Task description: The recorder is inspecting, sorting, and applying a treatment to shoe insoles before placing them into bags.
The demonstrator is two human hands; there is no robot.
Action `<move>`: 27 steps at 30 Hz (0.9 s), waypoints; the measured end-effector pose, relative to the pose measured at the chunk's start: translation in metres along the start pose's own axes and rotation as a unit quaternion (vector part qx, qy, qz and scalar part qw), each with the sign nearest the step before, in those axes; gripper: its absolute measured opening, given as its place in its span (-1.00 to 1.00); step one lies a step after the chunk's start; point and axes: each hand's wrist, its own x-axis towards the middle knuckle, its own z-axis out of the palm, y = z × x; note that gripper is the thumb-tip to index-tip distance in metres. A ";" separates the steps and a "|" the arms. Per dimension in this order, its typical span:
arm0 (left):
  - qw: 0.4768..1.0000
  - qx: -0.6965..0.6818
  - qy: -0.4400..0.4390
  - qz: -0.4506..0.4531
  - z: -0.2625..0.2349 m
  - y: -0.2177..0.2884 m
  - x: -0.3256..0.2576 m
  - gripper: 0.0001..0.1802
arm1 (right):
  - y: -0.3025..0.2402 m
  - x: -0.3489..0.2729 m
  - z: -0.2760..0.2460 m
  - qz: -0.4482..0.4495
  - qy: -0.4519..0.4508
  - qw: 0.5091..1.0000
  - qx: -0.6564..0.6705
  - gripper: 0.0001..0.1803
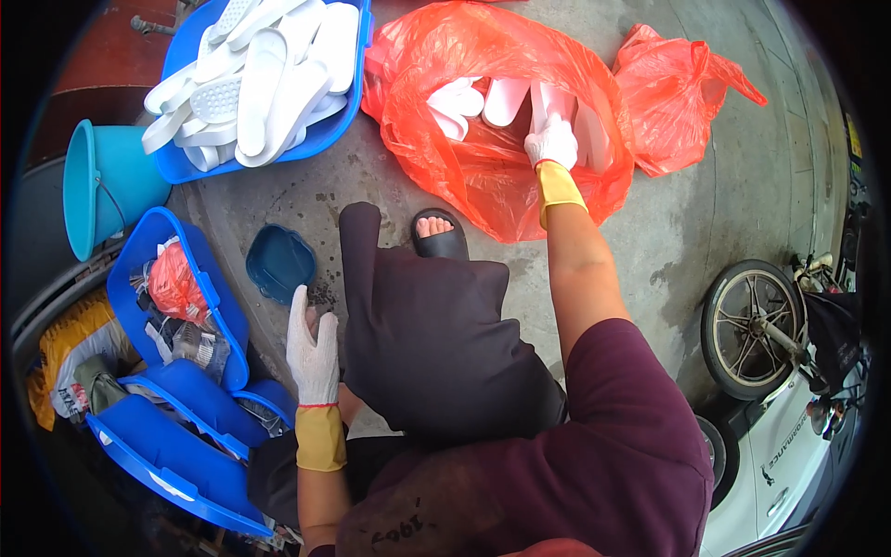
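My right hand (552, 144), in a white work glove with a yellow cuff, reaches into the mouth of an open red plastic bag (418, 139). Its fingers are closed on the near end of a white slipper (551, 100). Beside it in the bag lie another white slipper (505, 100) and several more. My left hand (313, 353), gloved the same way, is held over my left side with its fingers apart and nothing in them. Just beyond its fingertips, a dark blue scalloped basin (280, 264) rests on the concrete floor.
A blue basket (357, 104) heaped with white slippers stands at the far left, near a turquoise bucket (111, 190). Closer, a blue bin (227, 316) holds plastic waste. A second red bag (664, 107) lies far right; a motorcycle wheel (754, 327) stands at right.
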 end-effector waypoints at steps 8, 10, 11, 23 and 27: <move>0.996 -0.082 0.022 -0.008 -0.011 0.018 -0.015 -0.32 | -0.015 -0.070 0.027 -0.141 -0.065 0.977 0.143 -0.14; 0.991 -0.127 0.033 0.023 -0.023 0.025 -0.021 -0.33 | -0.038 -0.109 -0.043 -0.102 -0.181 0.955 0.211 -0.37; 0.990 -0.131 0.045 0.029 -0.030 0.028 -0.023 -0.33 | -0.018 -0.090 -0.016 -0.185 -0.120 0.945 0.241 -0.51; 0.863 -0.421 0.078 0.267 -0.126 0.155 -0.013 0.07 | -0.330 -0.354 -0.256 -0.724 -0.065 0.686 0.030 -0.61; 0.826 -0.501 0.175 0.190 -0.182 0.047 -0.024 -0.30 | -0.333 -0.465 -0.207 -0.688 -0.316 0.653 -0.017 -0.51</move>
